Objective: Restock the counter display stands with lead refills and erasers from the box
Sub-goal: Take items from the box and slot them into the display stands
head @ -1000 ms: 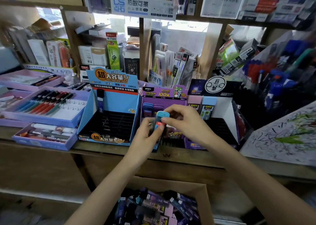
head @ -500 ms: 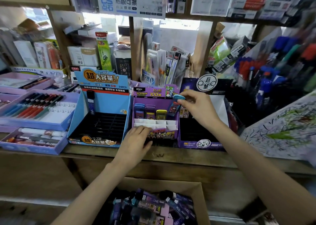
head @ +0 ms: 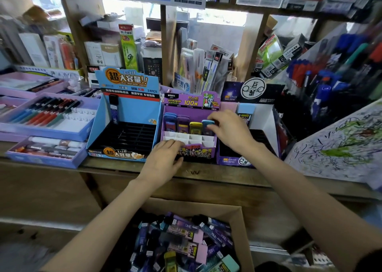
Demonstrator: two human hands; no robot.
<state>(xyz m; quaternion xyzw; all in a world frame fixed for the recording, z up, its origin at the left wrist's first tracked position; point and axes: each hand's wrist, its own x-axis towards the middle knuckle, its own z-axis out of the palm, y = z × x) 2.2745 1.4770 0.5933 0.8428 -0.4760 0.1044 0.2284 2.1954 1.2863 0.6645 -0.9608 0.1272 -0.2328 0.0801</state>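
At the bottom centre, the cardboard box (head: 240,216) is heaped with loose refills and erasers (head: 186,238). Above it, mid-frame, the left hand (head: 165,161) lays its fingers on the front lip of the purple display stand (head: 192,103), steadying it. Just beyond, the right hand (head: 229,131) pinches a blue-capped refill case (head: 207,125) at the back row's rightmost slot, beside a yellow case (head: 195,128) (fully seated or not, I cannot tell). Pushed in crooked, it could snag the white dividers (head: 186,137) or tip its neighbour. The light stand may skid back if the steadying hand lifts.
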